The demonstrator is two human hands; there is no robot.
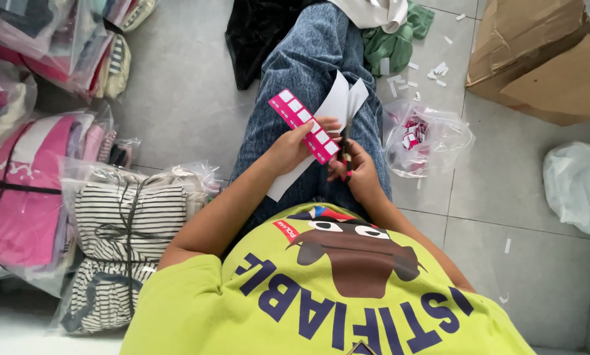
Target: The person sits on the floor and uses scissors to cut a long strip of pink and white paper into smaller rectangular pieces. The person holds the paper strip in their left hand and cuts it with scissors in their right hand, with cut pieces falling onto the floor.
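I look down at my lap, with jeans (308, 59) and a lime-green printed shirt (321, 296). My left hand (291, 146) holds a pink strip of white stickers (305, 125) together with a white paper sheet (331, 115) that lies over my thigh. My right hand (355, 167) is closed around a thin dark pen-like tool (346, 141), its tip pointing up against the sheet just right of the sticker strip. Both hands meet above my right thigh.
Bagged folded clothes lie at left: a striped bundle (120, 243) and pink ones (25, 190). A clear bag with pink scraps (423, 138) sits right of my leg. A cardboard box (544, 59) and a white bag (581, 184) stand at right. Paper bits (426, 72) litter the tiles.
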